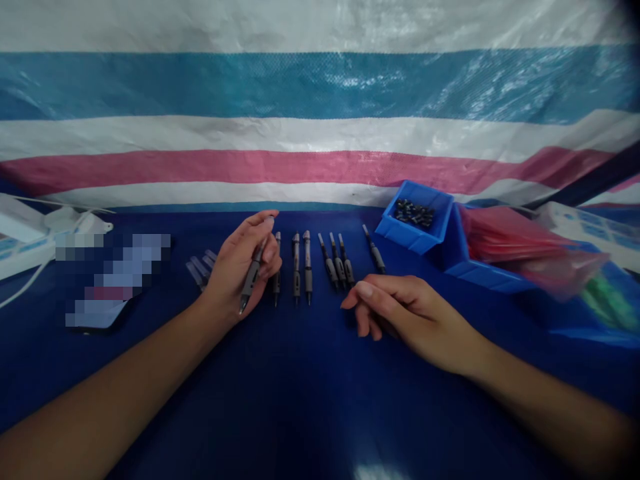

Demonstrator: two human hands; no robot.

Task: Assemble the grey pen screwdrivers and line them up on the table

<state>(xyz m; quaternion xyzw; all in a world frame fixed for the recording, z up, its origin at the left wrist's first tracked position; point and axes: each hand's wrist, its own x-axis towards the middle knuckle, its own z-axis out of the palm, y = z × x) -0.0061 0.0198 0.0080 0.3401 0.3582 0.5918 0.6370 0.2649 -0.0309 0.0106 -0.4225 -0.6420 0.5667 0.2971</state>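
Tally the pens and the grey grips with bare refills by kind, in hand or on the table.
Pen in left hand: 1
Pens lying on the table: 3
Grey grips with bare refills: 4
Total: 8

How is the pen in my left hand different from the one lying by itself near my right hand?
The held pen is in your left hand, but the lone pen lies on the table. The held pen's far end leans right; the lone pen's leans left. The lone pen has a thin tube sticking out at its far end, while fingers partly cover the held pen's. Both have grey grips.
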